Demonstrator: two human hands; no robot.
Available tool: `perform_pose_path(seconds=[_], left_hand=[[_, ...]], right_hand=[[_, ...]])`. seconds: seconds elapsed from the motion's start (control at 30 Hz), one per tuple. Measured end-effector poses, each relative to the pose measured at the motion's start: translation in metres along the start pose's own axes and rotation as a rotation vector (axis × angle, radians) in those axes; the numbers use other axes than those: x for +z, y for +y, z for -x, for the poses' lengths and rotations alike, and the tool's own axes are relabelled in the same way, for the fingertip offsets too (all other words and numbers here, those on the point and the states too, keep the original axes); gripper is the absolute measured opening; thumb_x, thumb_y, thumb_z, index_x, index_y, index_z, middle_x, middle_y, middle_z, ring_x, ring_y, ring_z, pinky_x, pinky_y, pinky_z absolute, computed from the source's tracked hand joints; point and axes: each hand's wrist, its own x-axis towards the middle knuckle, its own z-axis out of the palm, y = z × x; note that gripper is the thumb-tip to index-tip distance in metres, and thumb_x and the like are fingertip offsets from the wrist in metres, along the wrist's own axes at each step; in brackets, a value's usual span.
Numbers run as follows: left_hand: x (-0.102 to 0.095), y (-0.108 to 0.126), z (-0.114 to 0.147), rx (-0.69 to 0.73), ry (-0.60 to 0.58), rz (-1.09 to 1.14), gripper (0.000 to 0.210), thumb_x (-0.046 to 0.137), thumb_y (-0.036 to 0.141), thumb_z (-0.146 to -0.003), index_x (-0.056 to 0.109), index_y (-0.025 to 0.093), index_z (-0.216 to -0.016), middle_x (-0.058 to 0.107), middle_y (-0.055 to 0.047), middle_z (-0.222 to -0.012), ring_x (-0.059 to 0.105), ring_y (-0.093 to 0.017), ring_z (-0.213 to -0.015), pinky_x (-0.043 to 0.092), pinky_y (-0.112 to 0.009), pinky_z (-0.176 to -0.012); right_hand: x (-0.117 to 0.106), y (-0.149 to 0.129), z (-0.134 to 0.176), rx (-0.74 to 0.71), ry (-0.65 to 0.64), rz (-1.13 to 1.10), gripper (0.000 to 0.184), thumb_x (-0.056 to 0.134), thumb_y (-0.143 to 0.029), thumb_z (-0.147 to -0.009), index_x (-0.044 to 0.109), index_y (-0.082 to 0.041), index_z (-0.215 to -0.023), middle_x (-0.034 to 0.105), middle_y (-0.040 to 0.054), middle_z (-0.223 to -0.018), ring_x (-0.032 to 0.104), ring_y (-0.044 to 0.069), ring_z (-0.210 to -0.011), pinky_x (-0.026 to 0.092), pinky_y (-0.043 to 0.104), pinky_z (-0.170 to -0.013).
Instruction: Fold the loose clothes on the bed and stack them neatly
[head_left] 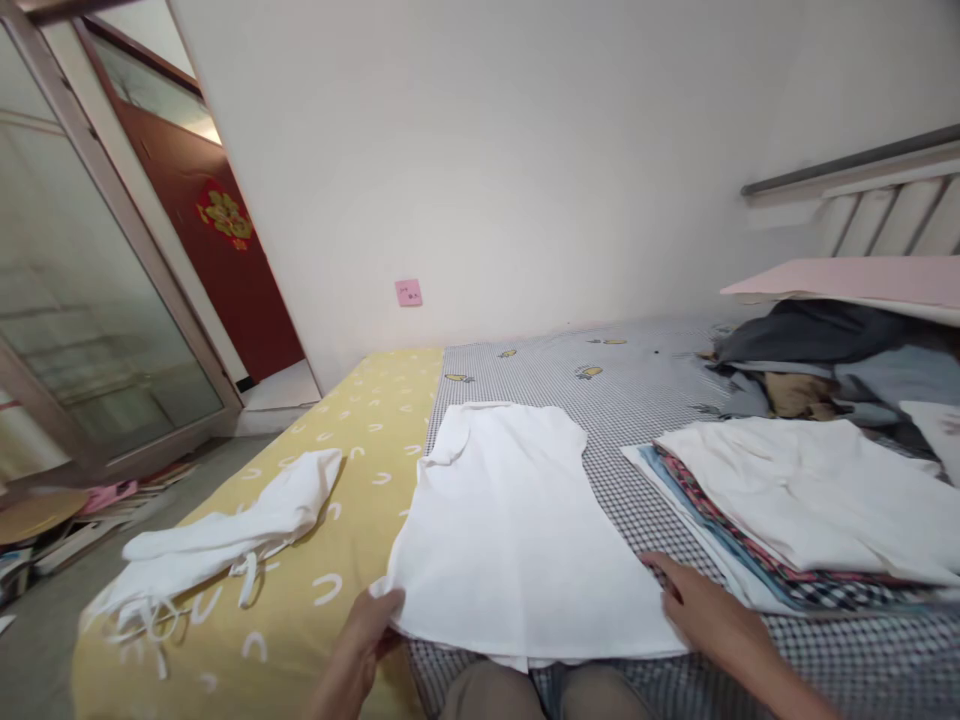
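A white sleeveless top lies spread on the bed, its hem toward me. My left hand pinches the lower left corner of the hem, thumb on top of the cloth. At the opposite lower edge, my right hand is closed with curled fingers on the side of the top; part of its grip is hidden. A crumpled white garment with thin ties lies to the left on the yellow cloth. To the right is a stack of folded clothes, a white one uppermost.
The bed has a yellow patterned cover on the left and a checked sheet beside it. Dark and grey clothes are heaped at the back right under a pink board. My knees are at the near edge. A wall stands behind.
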Motion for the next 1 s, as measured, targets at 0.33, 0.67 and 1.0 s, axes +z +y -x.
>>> perform_pose_path(seconds=[0.33,0.67,1.0], left_hand=[[0.105,0.043,0.005,1.309,-0.070,-1.160,0.050,0.044,0.018,-0.096,0.053,0.031,-0.144,0.044,-0.008,-0.159,0.036,-0.029,-0.149,0.026,-0.057,-0.122],[0.134,-0.021,-0.051,1.093,-0.077,-1.301,0.052,0.031,0.035,-0.101,0.033,0.037,-0.153,0.031,0.003,-0.162,0.026,-0.031,-0.153,0.017,-0.065,-0.123],[0.132,-0.040,-0.078,1.149,-0.077,-1.225,0.056,0.039,0.036,-0.098,0.026,0.045,-0.153,0.035,0.004,-0.160,0.035,-0.034,-0.149,0.028,-0.067,-0.118]], right_hand=[[0.039,-0.156,-0.044,-0.449,0.172,0.154,0.045,0.048,-0.035,-0.097,0.056,-0.038,-0.141,0.051,0.0034,-0.155,0.041,0.033,-0.143,0.026,0.061,-0.114],[0.049,-0.170,-0.083,-0.494,0.014,0.051,0.035,0.046,-0.039,-0.101,0.061,-0.038,-0.133,0.061,0.0024,-0.143,0.055,0.026,-0.127,0.039,0.050,-0.106],[0.018,-0.077,-0.228,0.124,0.092,0.086,0.056,0.032,-0.046,-0.103,0.044,-0.026,-0.153,0.030,0.0116,-0.166,0.019,0.041,-0.153,0.013,0.070,-0.116]])
